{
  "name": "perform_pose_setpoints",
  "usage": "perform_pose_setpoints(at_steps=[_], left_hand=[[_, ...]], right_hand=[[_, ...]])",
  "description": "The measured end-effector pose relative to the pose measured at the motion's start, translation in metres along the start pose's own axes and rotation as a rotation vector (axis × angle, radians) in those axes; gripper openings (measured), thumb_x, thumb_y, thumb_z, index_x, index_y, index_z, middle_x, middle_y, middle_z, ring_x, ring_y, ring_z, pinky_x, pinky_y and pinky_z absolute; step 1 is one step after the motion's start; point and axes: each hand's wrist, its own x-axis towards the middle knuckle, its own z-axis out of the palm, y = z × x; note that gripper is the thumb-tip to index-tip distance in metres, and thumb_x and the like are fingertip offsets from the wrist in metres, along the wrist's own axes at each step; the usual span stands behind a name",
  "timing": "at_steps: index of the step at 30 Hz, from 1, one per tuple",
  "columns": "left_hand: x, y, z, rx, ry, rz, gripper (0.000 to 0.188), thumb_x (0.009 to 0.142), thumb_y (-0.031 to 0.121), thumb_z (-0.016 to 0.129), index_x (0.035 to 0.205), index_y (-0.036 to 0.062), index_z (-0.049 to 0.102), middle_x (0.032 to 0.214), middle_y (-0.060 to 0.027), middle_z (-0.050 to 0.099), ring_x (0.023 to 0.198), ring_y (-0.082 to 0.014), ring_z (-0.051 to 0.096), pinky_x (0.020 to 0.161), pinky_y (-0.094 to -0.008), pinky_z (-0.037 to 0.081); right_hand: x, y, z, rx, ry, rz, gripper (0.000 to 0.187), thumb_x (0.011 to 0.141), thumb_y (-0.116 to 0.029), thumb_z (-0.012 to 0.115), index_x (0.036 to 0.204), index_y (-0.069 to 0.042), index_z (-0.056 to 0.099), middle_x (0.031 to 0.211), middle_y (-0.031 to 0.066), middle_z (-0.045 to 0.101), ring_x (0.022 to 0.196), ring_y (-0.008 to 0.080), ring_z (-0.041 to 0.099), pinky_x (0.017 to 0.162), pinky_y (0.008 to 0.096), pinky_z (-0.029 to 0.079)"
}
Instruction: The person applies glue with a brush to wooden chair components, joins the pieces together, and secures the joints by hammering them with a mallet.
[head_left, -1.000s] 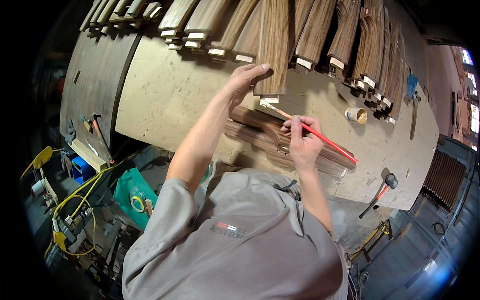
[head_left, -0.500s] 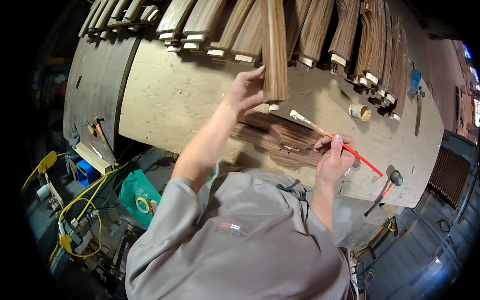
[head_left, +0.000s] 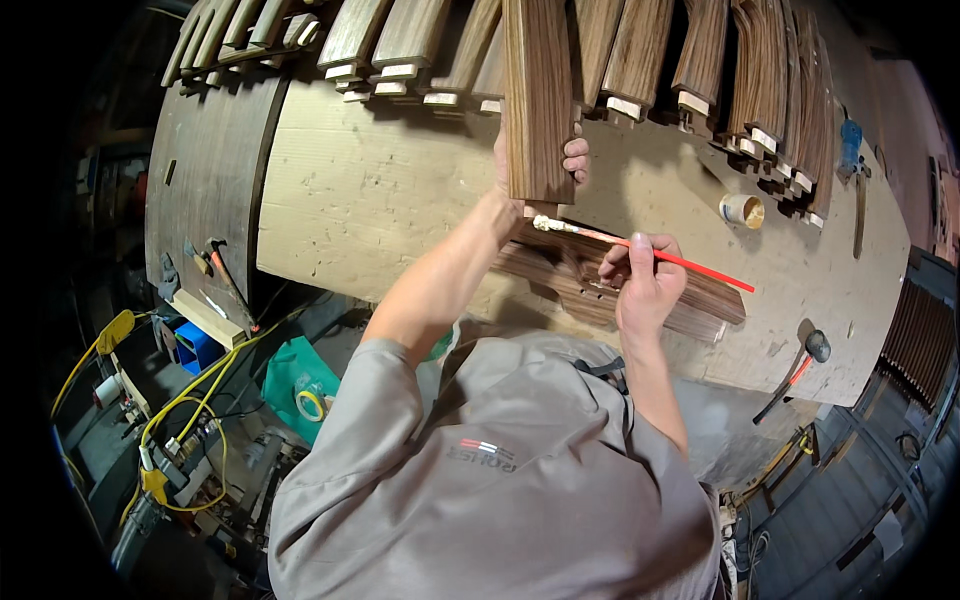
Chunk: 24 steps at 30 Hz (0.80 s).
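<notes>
My left hand (head_left: 576, 160) is wrapped round the lower end of a long dark-brown wooden piece (head_left: 540, 110), its broad grained face turned up. A small pale tenon pokes out at that near end. Between the thumb and fingers of my right hand (head_left: 648, 280) is a thin red-handled brush (head_left: 700, 270). Its bristle tip, coated in whitish paste, is close to the tenon end; whether they touch I cannot tell. Under my hands, shaped wooden parts (head_left: 620, 285) with small holes lie on the cardboard-covered table (head_left: 340, 190).
Several brown wooden pieces (head_left: 640, 60) with pale tenons line the table's far side. A small open pot of tan paste (head_left: 742, 211) lies tipped at right. Nearby are a black-headed mallet (head_left: 817, 347) and a blue-handled tool (head_left: 850, 145). A hammer (head_left: 230, 280) rests at left.
The wooden piece has been turned, so its wider face shows, and my left fingers now reach round its right side. My right hand has brought the brush tip left, close to the tenon.
</notes>
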Motion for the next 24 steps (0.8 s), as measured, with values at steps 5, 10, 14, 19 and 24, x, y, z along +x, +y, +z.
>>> perform_pose_setpoints(at_steps=[5, 10, 14, 19, 24], left_hand=[[0.001, 0.001, -0.004, 0.008, -0.009, -0.010, 0.084, 0.074, 0.082, 0.041, 0.104, 0.0042, 0.054, 0.082, -0.0081, 0.049, 0.073, -0.0205, 0.048, 0.069, -0.0372, 0.044], [0.000, 0.002, -0.003, 0.036, -0.027, -0.012, 0.082, 0.076, 0.080, 0.041, 0.103, 0.0038, 0.053, 0.083, -0.0088, 0.049, 0.074, -0.0211, 0.048, 0.070, -0.0373, 0.043], [0.001, 0.002, -0.001, 0.072, 0.026, 0.026, 0.079, 0.078, 0.077, 0.042, 0.103, 0.0029, 0.053, 0.083, -0.0094, 0.049, 0.074, -0.0223, 0.048, 0.070, -0.0374, 0.043], [-0.002, 0.001, 0.010, 0.118, 0.043, 0.046, 0.074, 0.084, 0.071, 0.038, 0.106, 0.0015, 0.054, 0.085, -0.0124, 0.053, 0.078, -0.0239, 0.051, 0.071, -0.0385, 0.045], [-0.018, 0.003, 0.039, 0.353, 0.255, 0.159, 0.080, 0.077, 0.066, 0.054, 0.122, -0.0003, 0.048, 0.104, -0.0193, 0.057, 0.092, -0.0313, 0.061, 0.079, -0.0464, 0.054]], right_hand=[[0.002, 0.005, 0.003, -0.009, 0.056, 0.046, 0.020, 0.095, -0.017, 0.056, 0.087, -0.001, 0.048, 0.069, 0.0115, 0.062, 0.051, 0.0143, 0.058, 0.046, 0.0256, 0.049], [0.005, 0.020, -0.020, 0.019, 0.153, 0.051, 0.020, 0.095, -0.017, 0.056, 0.085, -0.002, 0.048, 0.067, 0.0102, 0.061, 0.050, 0.0146, 0.057, 0.045, 0.0258, 0.048], [0.003, 0.008, -0.008, 0.142, 0.099, 0.094, 0.020, 0.095, -0.016, 0.057, 0.085, -0.002, 0.047, 0.067, 0.0103, 0.060, 0.049, 0.0149, 0.056, 0.043, 0.0254, 0.047], [0.008, 0.014, -0.004, 0.094, 0.100, 0.120, 0.018, 0.095, -0.016, 0.056, 0.087, -0.002, 0.048, 0.069, 0.0110, 0.061, 0.051, 0.0142, 0.057, 0.043, 0.0252, 0.047], [0.005, 0.024, -0.046, 0.073, 0.233, 0.083, 0.016, 0.094, -0.013, 0.055, 0.084, -0.003, 0.049, 0.067, 0.0088, 0.060, 0.051, 0.0142, 0.057, 0.044, 0.0262, 0.049]])
